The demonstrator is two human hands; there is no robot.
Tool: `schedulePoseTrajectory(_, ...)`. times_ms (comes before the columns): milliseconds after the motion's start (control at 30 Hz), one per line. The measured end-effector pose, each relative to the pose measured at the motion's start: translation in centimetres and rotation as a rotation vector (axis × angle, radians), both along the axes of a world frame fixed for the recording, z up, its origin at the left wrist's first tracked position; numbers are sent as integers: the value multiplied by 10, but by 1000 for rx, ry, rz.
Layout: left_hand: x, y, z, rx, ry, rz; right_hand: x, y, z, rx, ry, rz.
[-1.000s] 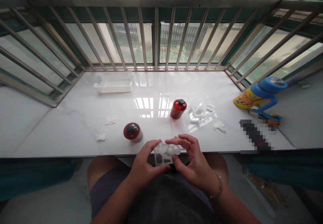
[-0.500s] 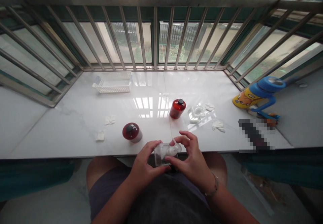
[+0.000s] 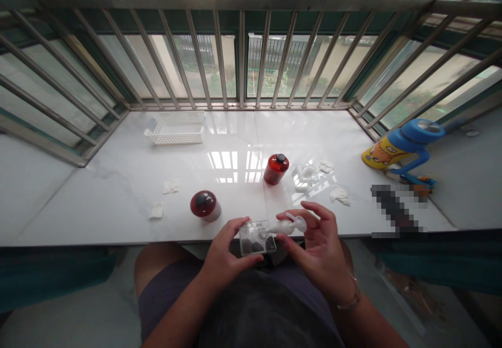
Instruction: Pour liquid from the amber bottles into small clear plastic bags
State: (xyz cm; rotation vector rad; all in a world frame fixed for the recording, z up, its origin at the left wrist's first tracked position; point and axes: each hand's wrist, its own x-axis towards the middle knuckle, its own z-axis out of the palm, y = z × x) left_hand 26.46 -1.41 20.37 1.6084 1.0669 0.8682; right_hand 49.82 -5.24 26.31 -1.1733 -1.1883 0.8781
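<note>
My left hand (image 3: 227, 251) grips a clear square container (image 3: 253, 240) by its edges, in front of the table's near edge. Between the thumb and fingers of my right hand (image 3: 317, 243) is a translucent white pump piece (image 3: 285, 226), lying sideways. Its narrow left end is at the container's round opening; whether the tip is still inside is hard to tell. Beyond my left hand stands a dark red bottle (image 3: 204, 205) with a black cap. A brighter red bottle (image 3: 276, 169), black-capped too, is farther back.
A white basket (image 3: 176, 134) sits at the back left. Another clear container (image 3: 305, 178) and crumpled tissues (image 3: 339, 195) lie right of centre. More tissue (image 3: 156, 211) is at the left. A blue and yellow flask (image 3: 400, 144) stands at the right.
My right hand has moved right with the pump piece, drawing most of it away from the container. My left hand and the container have barely moved.
</note>
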Motion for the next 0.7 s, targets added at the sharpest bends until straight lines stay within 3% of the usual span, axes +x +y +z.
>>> schedulePoseTrajectory(200, -1, 0, -3, 7, 15, 10, 9, -1, -3, 40, -92, 87)
schedulePoseTrajectory(500, -2, 1, -10, 0, 28, 11, 14, 1, 0, -32, -15, 106)
schedulePoseTrajectory(700, -3, 5, -13, -69, 34, 42, 44, 8, -1, -15, -51, -25)
